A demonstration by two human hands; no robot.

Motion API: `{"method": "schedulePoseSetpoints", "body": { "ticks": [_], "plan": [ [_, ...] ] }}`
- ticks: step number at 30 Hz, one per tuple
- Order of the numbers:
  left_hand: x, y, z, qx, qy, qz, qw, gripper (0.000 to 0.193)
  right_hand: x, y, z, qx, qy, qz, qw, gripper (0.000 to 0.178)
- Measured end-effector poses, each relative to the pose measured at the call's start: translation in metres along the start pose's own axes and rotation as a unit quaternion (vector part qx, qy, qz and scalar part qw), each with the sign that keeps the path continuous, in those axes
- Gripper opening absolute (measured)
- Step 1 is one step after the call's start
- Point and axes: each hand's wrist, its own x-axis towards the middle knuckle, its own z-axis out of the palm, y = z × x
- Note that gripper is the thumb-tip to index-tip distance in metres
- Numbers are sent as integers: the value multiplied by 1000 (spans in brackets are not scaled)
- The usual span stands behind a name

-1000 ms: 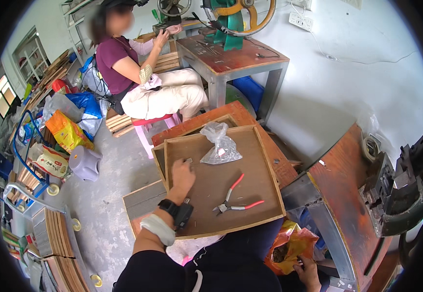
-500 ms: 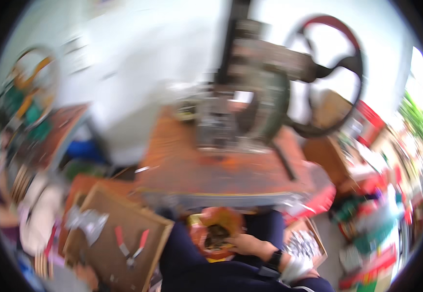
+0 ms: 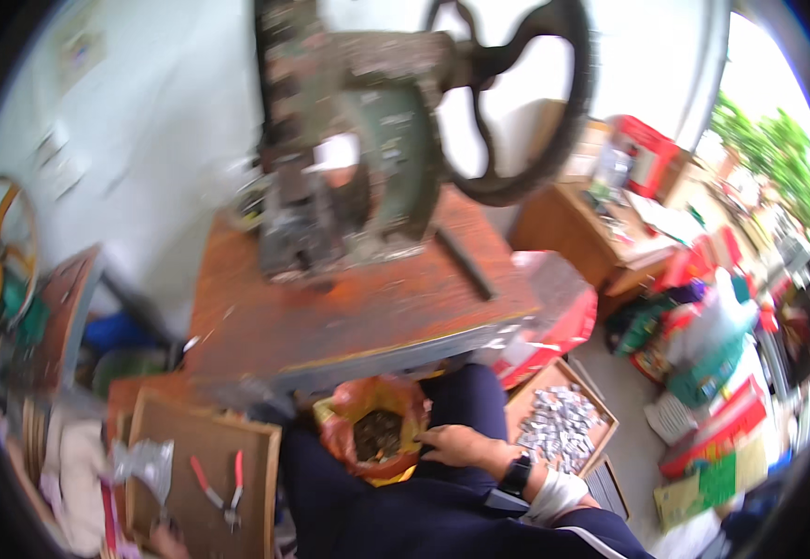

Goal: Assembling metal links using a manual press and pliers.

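My right hand [image 3: 456, 445], with a dark watch at its wrist, is over my right thigh at the right rim of a red and yellow bag [image 3: 334, 416]. Its fingers point left, slightly apart, and no held thing shows in them. Small dark pieces [image 3: 377, 434] lie inside the bag, which stands between my legs. My left hand does not show. At the lower left, a blurred hand [image 3: 168, 540] is near a shallow brown tray [image 3: 195, 447]; whose it is cannot be told. Red-handled pliers [image 3: 230, 508] lie spread in the tray beside a clear plastic bag [image 3: 147, 464].
A green press with a large handwheel [image 3: 396, 158] stands on a reddish worktable [image 3: 358, 326] ahead. A metal bar [image 3: 466, 264] lies on it. To my right is a box of small silvery pieces [image 3: 562, 424]. Bags and boxes [image 3: 703, 373] crowd the far right.
The view has swung right, so the press and table sit further left. My right hand has come out of the bag to its rim. The picture is sharper.
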Motion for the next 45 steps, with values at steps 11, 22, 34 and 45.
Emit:
{"method": "schedulePoseSetpoints", "body": {
  "ticks": [11,22,34,45],
  "plan": [
    [-76,66,21,25,75,-156,985,15,4,-2,3,58,46,-116,990,38],
    [-135,71,22,366,254,130,886,14,37,-35,-4,41,-8,-123,992,38],
    [-82,80,45,409,82,74,906,25,34,-39,20,40,-28,-115,992,37],
    [-67,105,33,-181,-47,-106,977,14,37,-27,28,42,-38,-103,993,38]
  ]
}}
